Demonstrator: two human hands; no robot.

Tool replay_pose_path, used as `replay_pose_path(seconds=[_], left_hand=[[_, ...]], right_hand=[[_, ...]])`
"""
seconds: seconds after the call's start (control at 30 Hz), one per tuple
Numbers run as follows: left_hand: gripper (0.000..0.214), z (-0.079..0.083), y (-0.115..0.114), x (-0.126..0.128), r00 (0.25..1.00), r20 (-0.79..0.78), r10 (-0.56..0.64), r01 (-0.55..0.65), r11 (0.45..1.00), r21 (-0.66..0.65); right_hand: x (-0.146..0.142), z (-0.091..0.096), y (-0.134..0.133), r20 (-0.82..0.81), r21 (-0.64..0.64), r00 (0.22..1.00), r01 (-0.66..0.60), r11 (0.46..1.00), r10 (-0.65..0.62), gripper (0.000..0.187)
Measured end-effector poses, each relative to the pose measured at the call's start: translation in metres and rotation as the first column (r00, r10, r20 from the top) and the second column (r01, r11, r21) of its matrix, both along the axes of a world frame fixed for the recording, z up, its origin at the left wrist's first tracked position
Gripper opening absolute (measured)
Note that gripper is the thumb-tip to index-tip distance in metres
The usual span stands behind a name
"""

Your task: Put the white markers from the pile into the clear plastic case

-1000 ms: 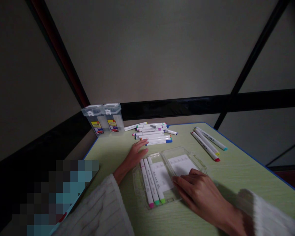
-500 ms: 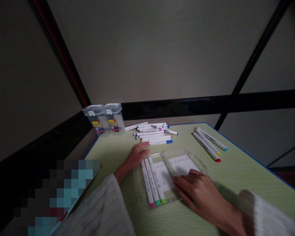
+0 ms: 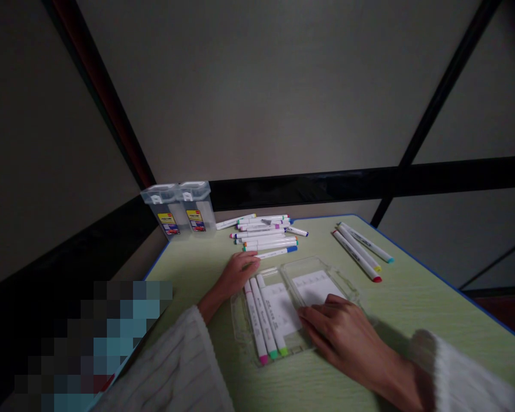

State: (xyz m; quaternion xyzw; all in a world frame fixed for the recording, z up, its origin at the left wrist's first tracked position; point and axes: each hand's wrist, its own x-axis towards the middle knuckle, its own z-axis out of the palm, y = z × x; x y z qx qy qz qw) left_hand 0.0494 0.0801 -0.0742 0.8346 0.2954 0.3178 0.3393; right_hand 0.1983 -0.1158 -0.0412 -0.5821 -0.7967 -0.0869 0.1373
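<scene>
The blue-capped marker (image 3: 275, 252) is best taken by its barrel, with thumb and forefinger closed evenly and kept level, so that the pile of markers (image 3: 264, 234) just beyond it is not rolled; meanwhile the open clear case (image 3: 304, 261) is best kept steady. The marker is found on the table (image 3: 206, 257), between the pile and the case. By the left hand (image 3: 237, 272), narrowly gapped fingers are laid at its near-left end, though whether it is firmly pinched or only touched cannot be told in this dim view. The right hand (image 3: 347, 332) is curled at the case's front edge, over the lid-like half; its thumb is hidden, so its grip cannot be told either. The marker's long axis is set nearly crosswise, the blue cap pointed right and slightly away, while the three cased markers (image 3: 264, 317) are laid lengthwise, coloured ends toward the person.
</scene>
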Motion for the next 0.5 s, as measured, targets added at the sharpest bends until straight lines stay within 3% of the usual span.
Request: replay_pose_path(seconds=[0.5], left_hand=[[0.021,0.0034,-0.0036,0.0008,0.997,-0.07,-0.027,0.031,0.998,0.06]], right_hand=[[0.0017,-0.0022,0.0002,-0.013,0.015,1.0,-0.011,1.0,0.011,0.017]])
